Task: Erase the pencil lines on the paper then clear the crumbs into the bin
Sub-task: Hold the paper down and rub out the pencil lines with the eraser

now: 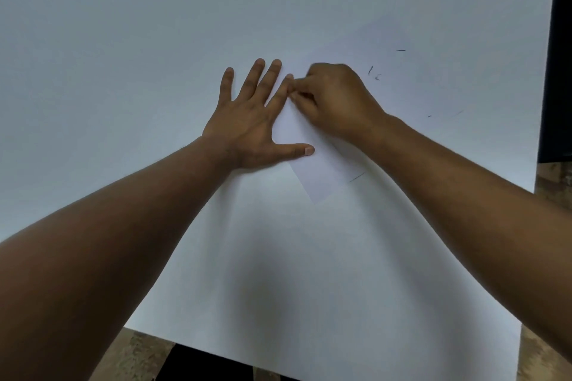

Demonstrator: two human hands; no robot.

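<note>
A small white sheet of paper [322, 176] lies tilted on the white table [154, 40]. My left hand [257, 120] lies flat with its fingers spread, and its thumb and forefinger press the sheet's left edge. My right hand [334, 99] is curled over the sheet, fingertips bunched as if pinching something small; what it holds is hidden. Dark eraser crumbs [373, 71] lie scattered to the right of that hand, some on the sheet and some on the table. A faint pencil line [356, 177] shows near the sheet's lower right edge.
The table's right edge meets a dark object [557, 71]. Below the front edge I see mottled brown floor [136, 359] and a dark patch [201, 365]. No bin is in view.
</note>
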